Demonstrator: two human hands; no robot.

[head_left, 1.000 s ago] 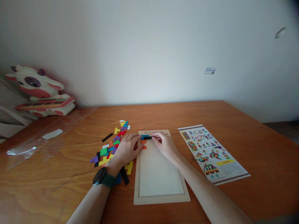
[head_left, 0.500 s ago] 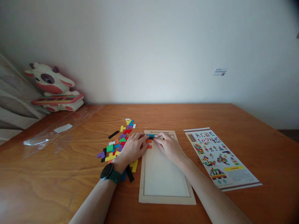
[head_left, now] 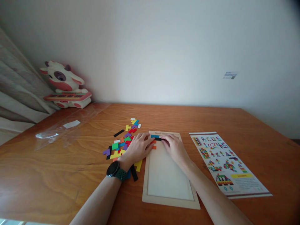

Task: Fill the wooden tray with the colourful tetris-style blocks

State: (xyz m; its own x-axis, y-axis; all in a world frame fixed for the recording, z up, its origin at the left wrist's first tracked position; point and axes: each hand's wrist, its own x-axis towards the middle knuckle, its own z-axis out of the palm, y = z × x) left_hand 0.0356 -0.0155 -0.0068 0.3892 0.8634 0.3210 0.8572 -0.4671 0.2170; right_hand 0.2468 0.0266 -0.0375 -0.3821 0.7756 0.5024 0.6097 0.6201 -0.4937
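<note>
Everything has slid rightward in view since the earlier frame, board (head_left: 172, 203) and hands alike, so mostly the camera seems to have turned. The right hand (head_left: 175, 148) looks pinched, thumb and forefinger, on the near-side end of a black strip (head_left: 158, 139); the left hand (head_left: 140, 146) has fingertips at its other end, whether gripping cannot be told. Just beyond the fingertips lies a blue piece (head_left: 154, 136), and just nearer, an orange piece (head_left: 154, 147). Judging by this, the strip is being fitted; next calls for squaring it against the blue and pressing gently. Left fingers partly cover the orange; lettering beyond them is blurred
</note>
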